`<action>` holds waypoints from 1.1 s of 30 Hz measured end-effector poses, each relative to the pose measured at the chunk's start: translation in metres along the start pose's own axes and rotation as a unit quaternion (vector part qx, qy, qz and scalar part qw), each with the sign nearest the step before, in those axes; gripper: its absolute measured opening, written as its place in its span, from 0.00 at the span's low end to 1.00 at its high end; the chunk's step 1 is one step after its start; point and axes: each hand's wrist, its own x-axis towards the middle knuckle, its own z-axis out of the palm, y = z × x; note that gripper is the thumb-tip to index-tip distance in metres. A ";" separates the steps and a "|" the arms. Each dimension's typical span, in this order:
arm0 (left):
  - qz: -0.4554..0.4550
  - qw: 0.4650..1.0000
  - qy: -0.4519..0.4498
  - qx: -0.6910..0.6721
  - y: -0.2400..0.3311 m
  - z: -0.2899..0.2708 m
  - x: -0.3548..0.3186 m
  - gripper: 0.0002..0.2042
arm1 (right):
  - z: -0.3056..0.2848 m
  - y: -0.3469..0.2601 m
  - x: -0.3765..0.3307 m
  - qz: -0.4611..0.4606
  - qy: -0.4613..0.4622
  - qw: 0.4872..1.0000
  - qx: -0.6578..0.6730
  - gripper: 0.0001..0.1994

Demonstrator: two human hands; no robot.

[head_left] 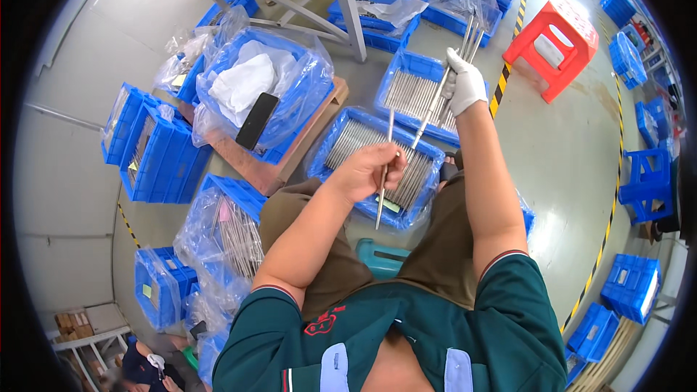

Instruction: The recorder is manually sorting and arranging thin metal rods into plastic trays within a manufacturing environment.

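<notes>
A thin metal rod (380, 207) is held upright-slanting between the fingers of my bare left hand (369, 171), over the near blue bin. Wearing a white glove, my right hand (466, 83) is closed around several metal rods (475, 30) that fan out above it. One longer rod (428, 117) of that bunch slants down toward my left hand. Below lies the plastic-lined near bin (316, 165), filled with a row of rods (353, 143). Just beyond it stands a second blue bin (384, 78) with similar rods (412, 94) side by side.
A black phone (257, 121) rests on a plastic-lined bin (284, 38) on a wooden pallet (250, 173). Loose rods (241, 241) fill a bin by my left knee. A red stool (553, 45) stands right. Another person (149, 364) is at lower left.
</notes>
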 end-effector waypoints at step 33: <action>0.272 0.906 0.289 -0.149 0.034 -0.052 0.019 0.16 | 0.033 0.056 -0.084 0.120 -0.186 0.914 -0.339 0.09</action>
